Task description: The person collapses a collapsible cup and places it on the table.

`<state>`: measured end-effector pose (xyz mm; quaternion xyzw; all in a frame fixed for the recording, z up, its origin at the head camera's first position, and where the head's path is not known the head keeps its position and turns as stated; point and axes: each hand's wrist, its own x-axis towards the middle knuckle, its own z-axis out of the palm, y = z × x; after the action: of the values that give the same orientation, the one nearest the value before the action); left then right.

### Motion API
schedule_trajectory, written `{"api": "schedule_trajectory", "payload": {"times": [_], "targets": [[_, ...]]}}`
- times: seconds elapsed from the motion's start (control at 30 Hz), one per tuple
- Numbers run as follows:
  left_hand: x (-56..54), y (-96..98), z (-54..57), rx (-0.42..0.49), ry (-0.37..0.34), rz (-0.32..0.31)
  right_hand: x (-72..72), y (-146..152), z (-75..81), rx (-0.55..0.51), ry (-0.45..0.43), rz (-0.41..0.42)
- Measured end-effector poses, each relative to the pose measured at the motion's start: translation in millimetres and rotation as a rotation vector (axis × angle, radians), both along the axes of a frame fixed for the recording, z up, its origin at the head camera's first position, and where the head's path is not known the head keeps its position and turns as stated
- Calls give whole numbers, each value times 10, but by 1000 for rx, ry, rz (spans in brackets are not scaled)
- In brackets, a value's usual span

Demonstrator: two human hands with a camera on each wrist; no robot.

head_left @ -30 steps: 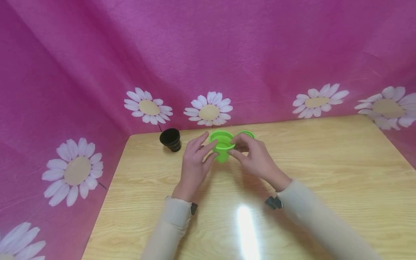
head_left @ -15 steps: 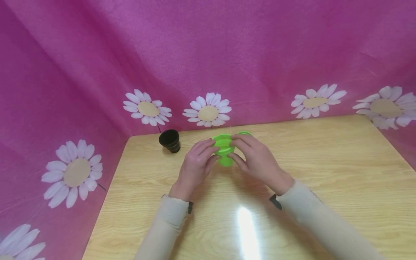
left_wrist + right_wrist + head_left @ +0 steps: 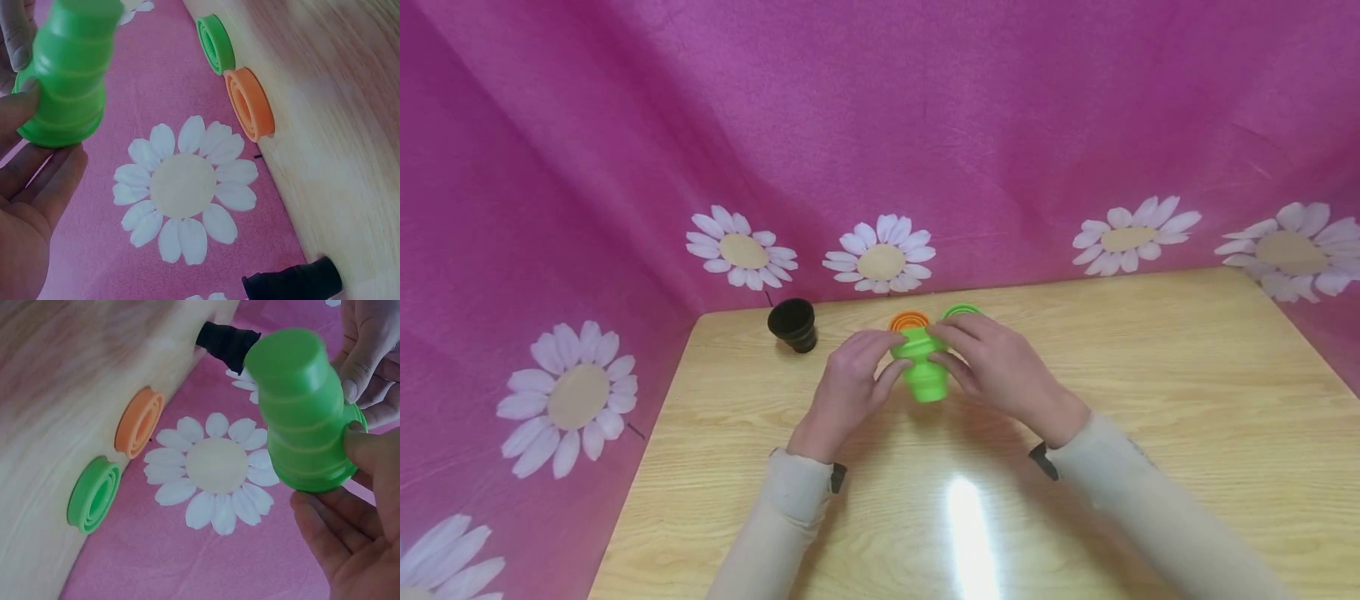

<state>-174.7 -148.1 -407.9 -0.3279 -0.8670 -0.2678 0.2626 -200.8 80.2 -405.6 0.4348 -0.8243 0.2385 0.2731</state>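
Both hands hold a bright green collapsible cup (image 3: 927, 380), drawn out to its stepped, ringed length and raised off the table. Its base points toward the person and its rim is tipped away. My left hand (image 3: 848, 379) pinches the rim from the left, thumb below and fingers above. On the other side my right hand (image 3: 1000, 371) grips the rim the same way. In the right wrist view the green cup's flat base (image 3: 287, 353) and rings show plainly. Behind it lie a flattened orange collapsible cup (image 3: 909, 321) and a flattened green one (image 3: 961, 309), partly covered by the right hand.
A black collapsible cup (image 3: 793, 325), extended, stands upright near the table's back left corner. The wooden table (image 3: 1150, 375) meets a pink cloth (image 3: 1000, 150) with white daisies at its back and left. A bright light reflection (image 3: 972, 533) lies on the front of the table.
The green cup has tipped, so its outside and base show instead of its open inside, and it has come slightly nearer. The orange cup behind has come into sight. Both hands have tightened around the rim.
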Motion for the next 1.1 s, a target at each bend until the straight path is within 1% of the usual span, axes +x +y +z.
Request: {"api": "schedule_trajectory", "payload": {"times": [0.17, 0.27, 0.37, 0.43, 0.5, 0.57, 0.6, 0.63, 0.67, 0.73, 0.83, 0.87, 0.9, 0.93, 1.0, 1.07, 1.1], "targets": [[4, 12, 0, -70, 13, 5, 10, 26, 39, 86, 61, -1], [9, 16, -11, -70, 19, -7, 19, 43, 55, 131, 84, 0], [6, 32, -24, -50, 52, -37, 29, 57, 64, 158, 79, 0], [0, 56, -38, -24, 94, -60, 37, 59, 64, 169, 83, -2], [-6, 89, -57, 21, 136, -78, 37, 51, 48, 169, 96, -2], [-8, 127, -81, 89, 143, -83, 35, 39, 21, 146, 104, -4], [-4, 144, -93, 136, 122, -86, 33, 31, 5, 117, 95, -3], [0, 159, -103, 189, 82, -91, 31, 22, -12, 80, 76, -1], [8, 170, -110, 253, 20, -103, 30, 15, -29, 37, 49, -2], [29, 178, -122, 412, -147, -152, 35, 2, -49, -71, -34, -4], [80, 147, -135, 659, -398, -254, 53, -5, -50, -225, -193, -24], [97, 131, -140, 726, -463, -285, 62, -6, -43, -266, -248, -38], [112, 117, -146, 777, -509, -311, 71, -8, -30, -303, -302, -51], [125, 104, -150, 809, -544, -327, 73, -8, -23, -329, -349, -68], [143, 91, -156, 839, -571, -343, 75, -11, -13, -361, -425, -92], [150, 98, -158, 834, -569, -340, 70, -19, -13, -370, -467, -109], [151, 105, -158, 827, -561, -338, 67, -21, -14, -366, -470, -115]]}}
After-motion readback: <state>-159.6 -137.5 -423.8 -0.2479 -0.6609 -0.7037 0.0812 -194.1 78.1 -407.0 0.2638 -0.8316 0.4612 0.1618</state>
